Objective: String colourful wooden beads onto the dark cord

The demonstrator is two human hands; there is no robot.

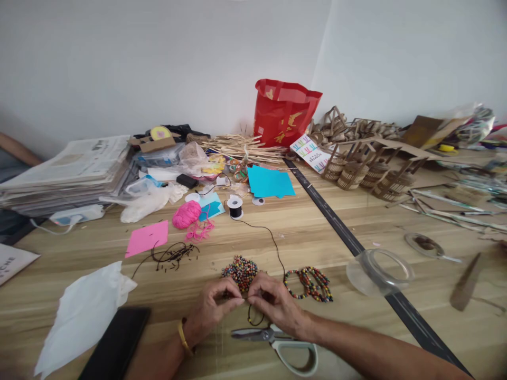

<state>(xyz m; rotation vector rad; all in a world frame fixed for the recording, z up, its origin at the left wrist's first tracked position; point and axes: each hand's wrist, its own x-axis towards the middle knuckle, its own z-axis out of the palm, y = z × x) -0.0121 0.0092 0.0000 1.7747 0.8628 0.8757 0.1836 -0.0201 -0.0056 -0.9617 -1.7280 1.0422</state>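
Left hand (pixel 209 309) and right hand (pixel 273 303) pinch black cord (pixel 273 237); bead pile (pixel 240 272) just beyond, bracelets (pixel 311 283) right, scissors (pixel 277 340) below.

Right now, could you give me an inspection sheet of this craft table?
Surface: wooden table, black strip across it.
Job's things: loose beads, finished bracelets, black cord from a spool.
Clutter: scissors, pink yarn, newspapers, red bag, clear lid.
Hands: left hand and right hand pinch the cord by the beads.
Cables: white charger lead, far left.
Surroundings: white walls; another person's arm, left edge.
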